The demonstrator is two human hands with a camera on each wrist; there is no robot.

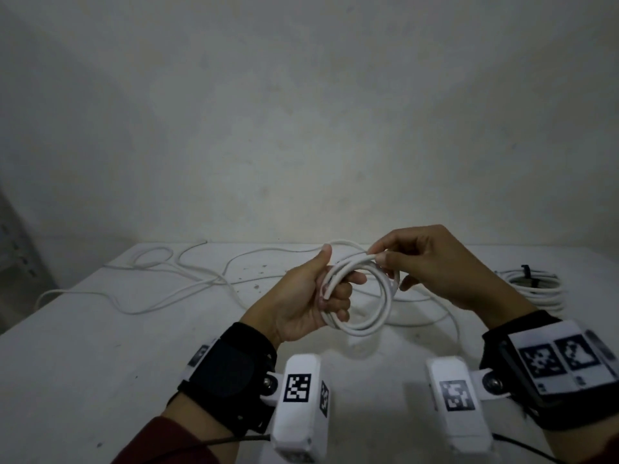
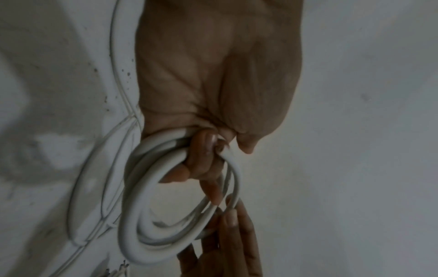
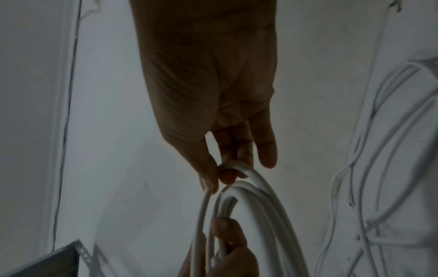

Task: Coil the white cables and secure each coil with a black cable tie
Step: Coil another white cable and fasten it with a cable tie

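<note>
A coil of white cable with a few loops hangs above the table in the head view. My left hand grips the coil's left side, fingers curled round the strands. My right hand pinches the top strand of the coil between thumb and forefinger. The rest of this cable trails loose across the table to the left. A finished white coil bound by a black cable tie lies at the right of the table.
The white table ends at a plain wall behind. Loose cable loops lie across its back left part. A grey perforated metal rack stands off the table's left side.
</note>
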